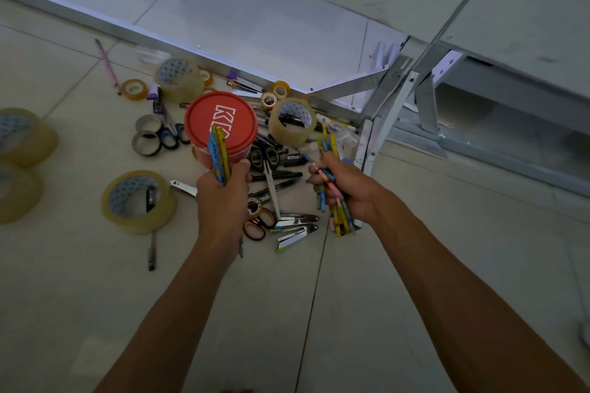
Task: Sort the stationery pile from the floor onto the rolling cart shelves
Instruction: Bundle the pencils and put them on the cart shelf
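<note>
The stationery pile [271, 166] lies on the tiled floor: pens, scissors, staplers and tape rolls around a red lidded tub [221, 124]. My left hand [222, 198] grips a few blue and yellow patterned pencils [218, 150] that stick up in front of the tub. My right hand [348, 188] holds a bigger bundle of coloured pencils [338, 210], their ends pointing down toward the floor. The metal frame of the cart [376, 124] stands just beyond the pile, its lower shelf [249, 19] stretching to the upper left.
Large clear tape rolls sit at left [139, 201] and at the far left edge [22, 137]. A pink pencil [108, 65] lies alone at upper left. A black pen [152, 252] lies near my left forearm. Orange-handled scissors [258, 223] and staplers [297, 228] lie between my hands.
</note>
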